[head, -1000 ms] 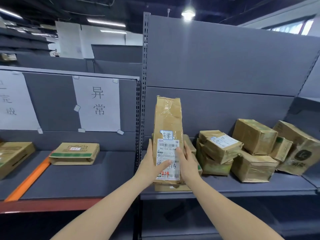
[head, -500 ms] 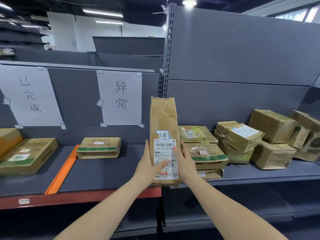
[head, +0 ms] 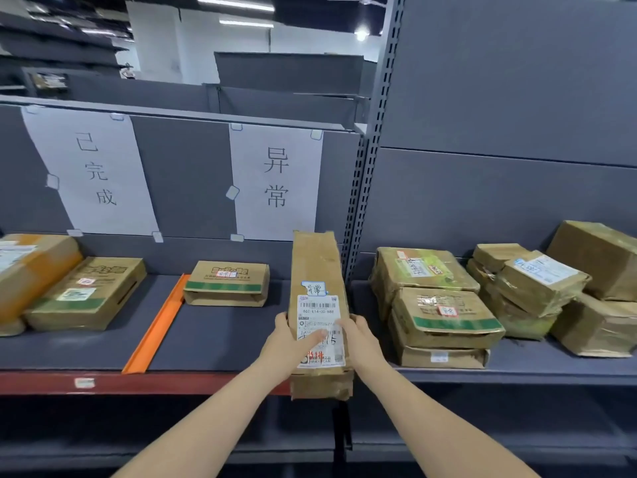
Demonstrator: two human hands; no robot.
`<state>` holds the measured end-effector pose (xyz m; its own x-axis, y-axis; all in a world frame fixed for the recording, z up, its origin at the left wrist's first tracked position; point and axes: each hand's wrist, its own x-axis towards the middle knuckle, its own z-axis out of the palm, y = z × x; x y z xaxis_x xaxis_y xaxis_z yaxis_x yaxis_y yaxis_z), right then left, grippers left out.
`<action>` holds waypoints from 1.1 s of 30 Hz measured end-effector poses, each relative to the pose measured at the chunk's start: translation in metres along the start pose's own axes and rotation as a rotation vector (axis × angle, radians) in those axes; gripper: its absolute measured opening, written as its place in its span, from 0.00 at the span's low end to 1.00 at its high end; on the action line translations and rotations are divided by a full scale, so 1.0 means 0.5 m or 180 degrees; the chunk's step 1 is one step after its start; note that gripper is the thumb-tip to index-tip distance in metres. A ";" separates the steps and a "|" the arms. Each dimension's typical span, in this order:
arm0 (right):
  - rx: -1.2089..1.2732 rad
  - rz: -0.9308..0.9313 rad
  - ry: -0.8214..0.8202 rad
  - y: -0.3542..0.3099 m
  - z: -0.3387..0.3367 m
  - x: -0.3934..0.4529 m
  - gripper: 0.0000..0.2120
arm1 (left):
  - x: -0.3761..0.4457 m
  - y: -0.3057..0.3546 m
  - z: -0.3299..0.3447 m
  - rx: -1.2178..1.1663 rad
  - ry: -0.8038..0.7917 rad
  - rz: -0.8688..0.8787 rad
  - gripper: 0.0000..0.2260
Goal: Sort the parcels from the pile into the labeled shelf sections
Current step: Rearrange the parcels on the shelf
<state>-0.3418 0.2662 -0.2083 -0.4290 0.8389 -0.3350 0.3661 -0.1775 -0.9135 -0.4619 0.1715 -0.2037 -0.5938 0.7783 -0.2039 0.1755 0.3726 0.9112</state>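
I hold a long brown cardboard parcel (head: 317,267) upright in front of the shelf, its white barcode label facing me. My left hand (head: 286,343) grips its lower left side with the thumb across the label, and my right hand (head: 358,339) grips its lower right side. The pile of parcels (head: 441,305) lies on the grey shelf (head: 551,367) to the right. Two paper signs hang on the left shelf's back panel: the 已完成 sign (head: 93,170) at left and the 异常 sign (head: 275,181) just left of the held parcel.
An orange divider strip (head: 155,326) splits the left shelf, which has a red front edge (head: 172,382). One flat box (head: 227,284) lies right of the strip, below the 异常 sign; two parcels (head: 82,294) lie left of it. A perforated steel upright (head: 365,174) separates both shelf units.
The view has swung left and closer: the held parcel has moved from in front of the right-hand pile to the shelf boundary beside the 异常 sign. Both hands keep their grip.
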 end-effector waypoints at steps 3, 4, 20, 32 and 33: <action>0.0077 0.0062 -0.0134 0.005 0.018 0.025 0.24 | 0.032 -0.014 -0.010 -0.0080 -0.0027 -0.0129 0.30; 0.0130 0.0084 -0.0170 0.009 0.024 0.035 0.25 | 0.043 -0.018 -0.012 -0.0083 -0.0044 -0.0163 0.29; -0.0091 0.0226 -0.0449 0.014 0.079 0.141 0.25 | 0.150 -0.048 -0.025 0.0045 -0.0123 -0.0602 0.26; -0.0136 0.0308 -0.0565 0.038 0.103 0.203 0.30 | 0.201 -0.067 -0.033 0.0153 -0.0220 -0.0703 0.31; -0.0151 0.0328 -0.0555 0.035 0.102 0.203 0.29 | 0.204 -0.068 -0.033 0.0162 -0.0241 -0.0718 0.30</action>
<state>-0.4212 0.3218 -0.2698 -0.5222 0.7149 -0.4649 0.4522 -0.2301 -0.8617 -0.5412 0.2300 -0.2495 -0.5623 0.7075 -0.4281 0.0857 0.5647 0.8208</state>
